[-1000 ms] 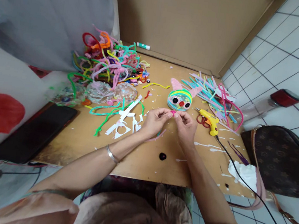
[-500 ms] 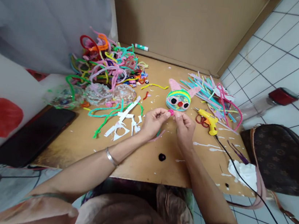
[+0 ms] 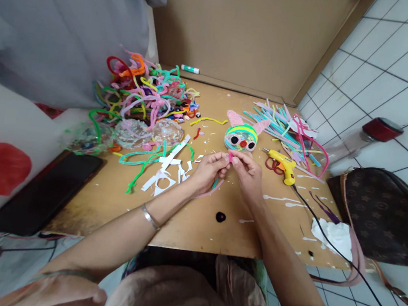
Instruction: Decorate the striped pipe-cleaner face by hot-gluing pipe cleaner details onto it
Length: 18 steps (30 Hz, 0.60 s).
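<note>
Between the fingertips of both hands is a small bright pink pipe cleaner point(image 3: 230, 157), bunched up and partly hidden. My left hand point(image 3: 209, 172) pinches it from the left, and my right hand point(image 3: 248, 175) grips it from the right, thumb and forefinger pressed together. Just beyond the fingers stands a pipe-cleaner animal head point(image 3: 242, 132) with pink ears, black eyes, a red nose and a yellow and green band. A thin pale pink strand point(image 3: 214, 189) lies beside my left hand. Nearer to me, a small black coil point(image 3: 220, 217) rests on the table.
A yellow glue gun point(image 3: 285, 168) with a black cord lies right, by red-handled scissors point(image 3: 274, 165). Loose pipe cleaners point(image 3: 275, 122) lie behind it. On the left are a tangled colourful heap point(image 3: 148, 90), white paper scraps point(image 3: 165, 178) and a black phone-like slab point(image 3: 43, 192). A brown bag point(image 3: 379, 216) sits right.
My hands have drawn slightly closer together around the pink pipe cleaner, and my right fingers now cover more of it. The camera view has shifted slightly.
</note>
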Each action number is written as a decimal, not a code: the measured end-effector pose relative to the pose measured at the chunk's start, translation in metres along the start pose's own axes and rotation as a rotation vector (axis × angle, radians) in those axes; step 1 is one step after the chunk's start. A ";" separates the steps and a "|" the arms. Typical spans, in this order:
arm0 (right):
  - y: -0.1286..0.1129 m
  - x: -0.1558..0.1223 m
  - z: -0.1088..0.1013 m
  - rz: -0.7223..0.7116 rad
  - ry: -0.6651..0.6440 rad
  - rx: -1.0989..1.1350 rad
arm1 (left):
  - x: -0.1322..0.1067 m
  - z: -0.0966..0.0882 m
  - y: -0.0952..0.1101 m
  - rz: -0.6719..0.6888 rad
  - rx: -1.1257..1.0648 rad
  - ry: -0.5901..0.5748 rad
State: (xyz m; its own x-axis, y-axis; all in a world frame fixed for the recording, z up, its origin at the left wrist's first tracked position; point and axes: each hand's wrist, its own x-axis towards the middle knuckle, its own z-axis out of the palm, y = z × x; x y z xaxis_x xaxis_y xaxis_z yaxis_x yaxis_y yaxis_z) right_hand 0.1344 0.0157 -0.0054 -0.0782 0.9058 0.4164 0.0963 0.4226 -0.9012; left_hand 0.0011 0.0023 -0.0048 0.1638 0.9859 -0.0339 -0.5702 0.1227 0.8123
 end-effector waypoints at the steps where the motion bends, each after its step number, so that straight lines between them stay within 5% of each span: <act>1: 0.000 0.000 0.001 0.009 0.011 0.012 | 0.000 0.000 0.000 -0.011 0.001 0.005; 7: 0.005 0.003 -0.001 0.138 0.117 0.151 | 0.000 -0.001 -0.003 -0.037 0.040 0.077; 11: 0.008 0.005 -0.005 0.207 0.164 0.141 | 0.000 -0.001 -0.003 0.059 0.098 0.104; 18: 0.006 0.004 -0.003 0.232 0.107 0.173 | -0.007 0.006 0.005 0.163 0.263 0.112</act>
State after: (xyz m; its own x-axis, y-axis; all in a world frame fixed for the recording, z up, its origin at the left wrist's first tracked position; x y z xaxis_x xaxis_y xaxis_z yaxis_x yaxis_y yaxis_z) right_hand 0.1379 0.0219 -0.0092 0.0320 0.9794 0.1995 -0.0715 0.2014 -0.9769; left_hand 0.0016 -0.0050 0.0028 -0.0103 0.9983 0.0574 -0.3514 -0.0573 0.9345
